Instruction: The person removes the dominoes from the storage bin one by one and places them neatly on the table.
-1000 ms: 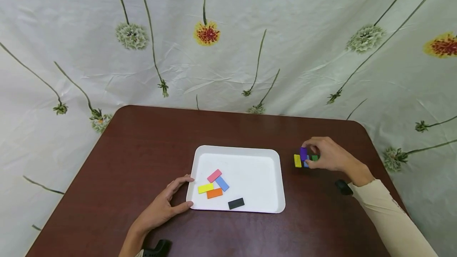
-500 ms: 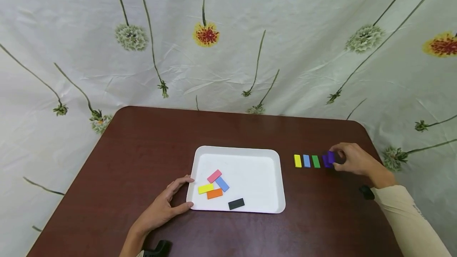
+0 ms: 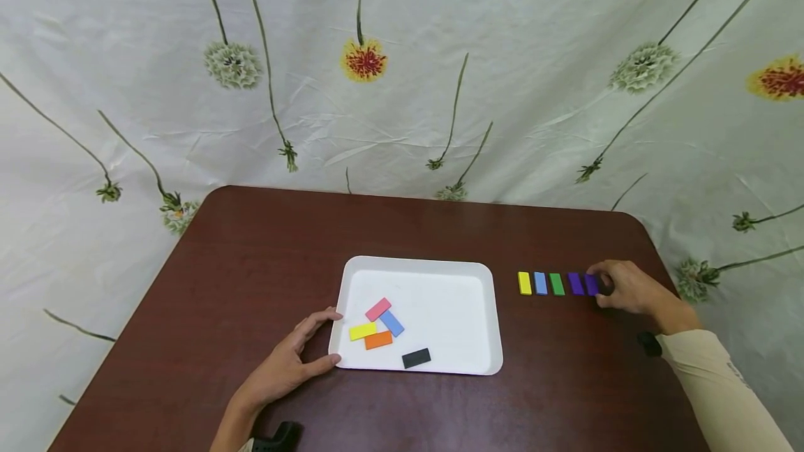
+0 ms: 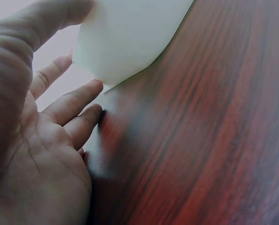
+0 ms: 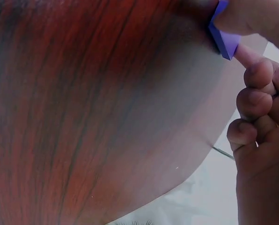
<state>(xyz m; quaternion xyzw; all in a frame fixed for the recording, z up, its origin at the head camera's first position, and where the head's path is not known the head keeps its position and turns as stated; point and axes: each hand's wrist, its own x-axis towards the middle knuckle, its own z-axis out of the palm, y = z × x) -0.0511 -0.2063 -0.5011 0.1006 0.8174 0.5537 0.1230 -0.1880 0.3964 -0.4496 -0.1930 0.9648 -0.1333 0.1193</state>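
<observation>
At the right end of a row on the table, my right hand [image 3: 631, 289] pinches a small rectangular purple block [image 3: 591, 285] between thumb and finger. In the right wrist view the thumb covers part of this purple block [image 5: 227, 41], and the other fingers are curled. To its left in the row stand a second purple block [image 3: 575, 284], then a green block [image 3: 557, 284], a light blue block [image 3: 540, 284] and a yellow block [image 3: 524, 283]. My left hand [image 3: 283, 365] touches the left edge of the white tray [image 3: 440, 270], thumb and fingers spread apart.
Inside the tray, a pink block [image 3: 378, 309], a blue block [image 3: 393, 324], a yellow block [image 3: 362, 331] and an orange block [image 3: 378, 340] lie close together. A black block [image 3: 416, 358] lies nearer its front edge. Flower-patterned cloth [image 3: 402, 110] hangs behind the brown table [image 3: 301, 229].
My right hand has carried the purple block rightward past the row and lowered it beside the other purple block. The left hand and tray have stayed put.
</observation>
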